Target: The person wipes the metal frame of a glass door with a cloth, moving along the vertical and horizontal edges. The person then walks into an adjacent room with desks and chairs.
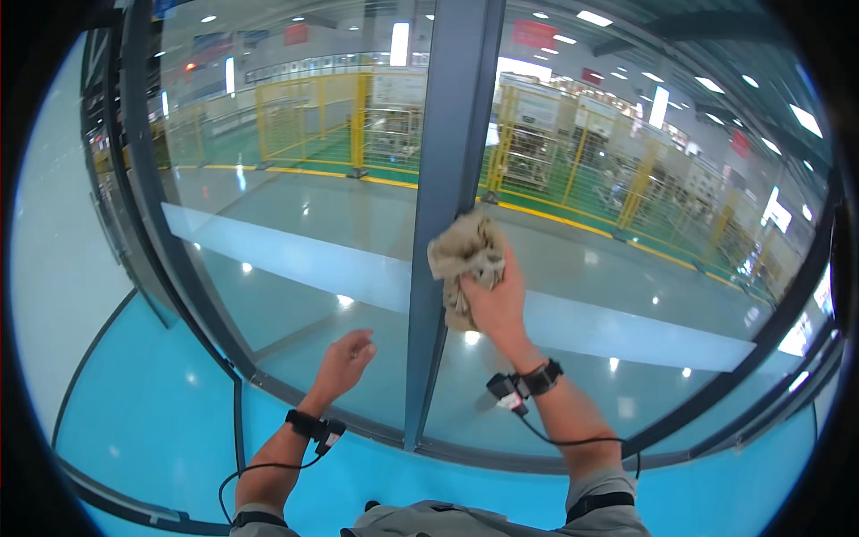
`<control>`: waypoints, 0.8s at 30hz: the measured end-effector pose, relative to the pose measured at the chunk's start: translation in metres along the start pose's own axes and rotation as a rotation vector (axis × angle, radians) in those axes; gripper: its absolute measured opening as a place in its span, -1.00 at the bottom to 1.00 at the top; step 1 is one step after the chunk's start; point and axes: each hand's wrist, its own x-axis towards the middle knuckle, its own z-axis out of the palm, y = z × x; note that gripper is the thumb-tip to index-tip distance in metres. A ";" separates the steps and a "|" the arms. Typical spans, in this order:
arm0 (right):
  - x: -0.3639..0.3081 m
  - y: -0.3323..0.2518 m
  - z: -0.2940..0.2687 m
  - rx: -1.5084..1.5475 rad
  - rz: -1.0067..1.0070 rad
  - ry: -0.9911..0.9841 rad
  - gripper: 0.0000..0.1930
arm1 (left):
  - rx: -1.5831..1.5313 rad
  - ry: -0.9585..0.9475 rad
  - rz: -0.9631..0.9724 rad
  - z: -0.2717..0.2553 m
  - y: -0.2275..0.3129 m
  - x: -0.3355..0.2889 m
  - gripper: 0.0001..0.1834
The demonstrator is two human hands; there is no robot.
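Glass wall (295,259) with grey post (443,179), right hand (497,300) pressing beige cloth (465,255) against it, left hand (347,358) empty, loosely curled

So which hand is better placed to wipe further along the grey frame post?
Probably the right hand: it already holds the beige cloth against the grey post. The left hand is empty.

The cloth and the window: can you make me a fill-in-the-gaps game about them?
1. The cloth is held in the person's ____ hand.
2. The cloth is pressed against the grey ____ between the two glass panes.
3. The left hand holds ____.
4. Each wrist wears a black ____ with a cable.

Missing words: right; post; nothing; band
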 end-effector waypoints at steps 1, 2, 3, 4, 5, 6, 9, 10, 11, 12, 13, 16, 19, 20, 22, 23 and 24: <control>0.015 -0.009 -0.002 0.025 -0.041 0.001 -0.23 | -0.006 -0.010 0.054 0.002 0.012 0.015 -0.58; 0.029 -0.017 -0.003 0.050 -0.082 -0.001 -0.23 | -0.013 -0.017 0.106 0.004 0.027 0.027 -0.57; 0.045 -0.035 -0.007 0.070 -0.112 0.023 -0.24 | -0.025 -0.023 0.159 0.007 0.044 0.037 -0.55; 0.059 -0.053 -0.011 0.095 -0.138 0.045 -0.26 | -0.048 -0.046 0.178 0.010 0.061 0.044 -0.55; 0.075 -0.067 -0.014 0.059 -0.195 0.072 -0.28 | -0.067 -0.071 0.196 0.014 0.080 0.048 -0.53; 0.091 -0.082 -0.019 0.021 -0.255 0.098 -0.30 | -0.088 -0.095 0.217 0.019 0.098 0.053 -0.52; 0.131 -0.130 -0.033 -0.082 -0.269 0.164 -0.33 | 0.000 -0.046 0.345 0.036 0.135 0.068 -0.47; 0.146 -0.139 -0.034 -0.076 -0.267 0.164 -0.33 | 0.001 -0.016 0.334 0.040 0.141 0.074 -0.45; 0.151 -0.142 -0.034 -0.070 -0.265 0.162 -0.33 | 0.001 0.015 0.324 0.043 0.147 0.079 -0.43; 0.146 -0.138 -0.028 -0.034 -0.283 0.150 -0.31 | 0.010 0.054 0.313 0.042 0.149 0.078 -0.41; 0.143 -0.133 -0.022 -0.007 -0.314 0.142 -0.29 | 0.018 0.100 0.333 0.046 0.148 0.080 -0.41; 0.121 -0.100 0.000 0.061 -0.315 0.110 -0.24 | 0.054 0.223 0.378 0.052 0.131 0.088 -0.40; 0.081 -0.050 -0.005 0.002 -0.324 0.070 -0.17 | 0.060 0.262 0.381 0.067 0.129 0.085 -0.38; 0.069 -0.039 -0.006 -0.035 -0.302 0.046 -0.16 | 0.033 0.261 0.368 0.069 0.127 0.087 -0.39; 0.046 -0.025 -0.006 -0.099 -0.265 0.002 -0.13 | 0.008 0.247 0.357 0.066 0.124 0.088 -0.39; 0.034 -0.015 -0.003 -0.118 -0.260 -0.018 -0.13 | 0.008 0.232 0.354 0.061 0.121 0.088 -0.39; 0.024 -0.008 -0.004 -0.146 -0.260 -0.034 -0.13 | 0.000 0.214 0.357 0.060 0.121 0.090 -0.39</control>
